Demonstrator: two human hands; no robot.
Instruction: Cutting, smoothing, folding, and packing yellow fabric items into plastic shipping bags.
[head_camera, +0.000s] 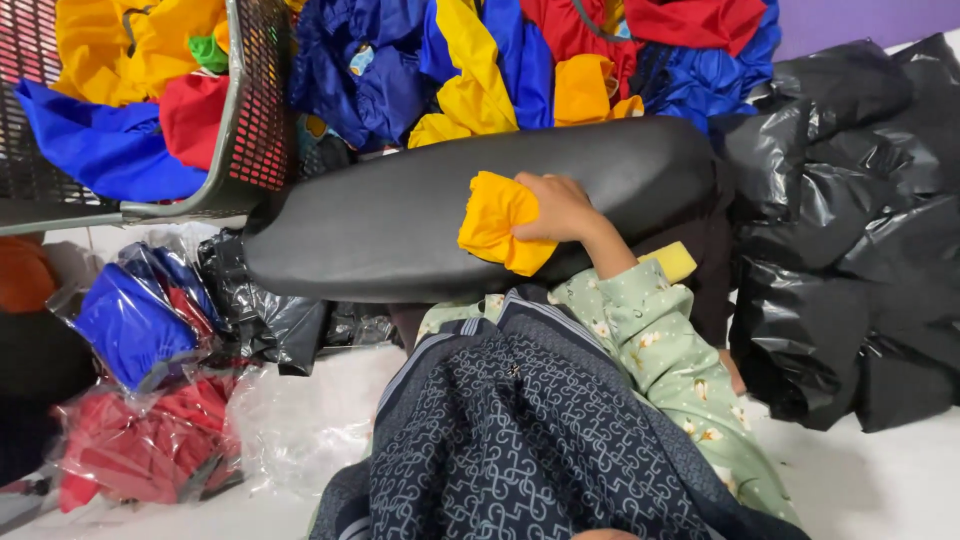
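Observation:
My right hand (562, 208) grips a folded yellow cloth (497, 220) and presses it on a long black padded board (400, 215) that lies across the middle. The arm comes in from the lower right in a pale green flowered sleeve (668, 350). A dark blue patterned garment (520, 430) on my body fills the lower middle. My left hand does not show.
A heap of blue, yellow and red cloths (520, 60) lies behind the board. A mesh basket (255, 120) at the upper left holds more cloths. Clear bags with blue (130, 325) and red (140, 445) cloths lie at the left. Crumpled black plastic bags (850, 230) lie at the right.

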